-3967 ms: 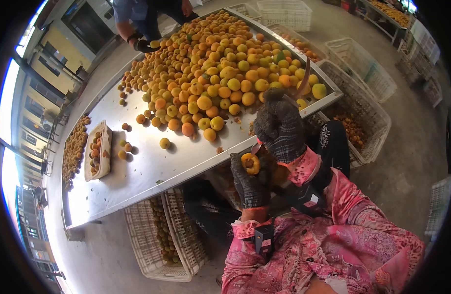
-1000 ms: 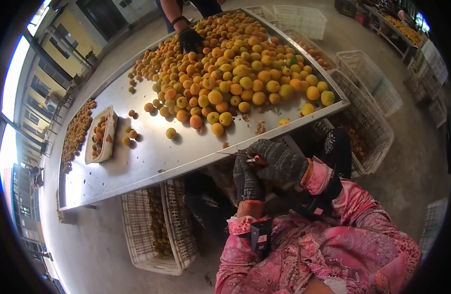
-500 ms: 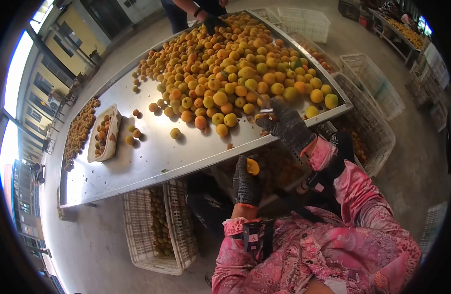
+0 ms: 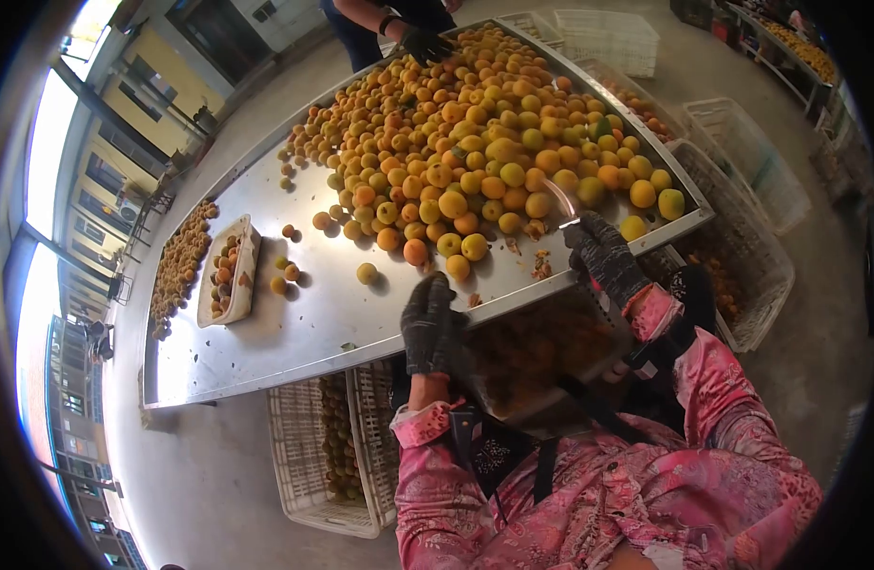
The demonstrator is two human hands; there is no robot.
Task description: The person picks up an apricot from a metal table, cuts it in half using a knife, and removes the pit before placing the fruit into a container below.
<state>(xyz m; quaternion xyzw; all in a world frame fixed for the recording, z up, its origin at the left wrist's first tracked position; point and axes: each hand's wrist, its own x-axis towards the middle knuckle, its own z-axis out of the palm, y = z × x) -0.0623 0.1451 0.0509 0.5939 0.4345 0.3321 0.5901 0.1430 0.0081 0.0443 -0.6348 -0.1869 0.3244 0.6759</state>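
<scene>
My right hand (image 4: 606,258), in a dark grey knit glove, is closed round the handle of a knife (image 4: 560,199) at the table's front edge. Its curved, shiny blade points up toward the apricots (image 4: 475,152), which are heaped on the metal table (image 4: 332,285). My left hand (image 4: 429,325), gloved alike, reaches over the edge with fingers stretched toward the nearest apricots; I see nothing in it. Scraps of fruit (image 4: 541,264) lie between the hands. Below the edge, a shadowed container (image 4: 498,404) holds orange-brown pieces, blurred and partly hidden.
A small white tray (image 4: 239,309) of fruit stands on the table's left, beside a spread of small brown pieces (image 4: 180,261). White crates (image 4: 290,456) stand below, with more crates (image 4: 769,261) to the right. Across the table, another person's gloved hand (image 4: 425,44) touches the heap.
The cut apricot piece seen in my left hand is gone, and that hand has moved up and left over the table edge. My right hand has moved slightly right, its blade now raised.
</scene>
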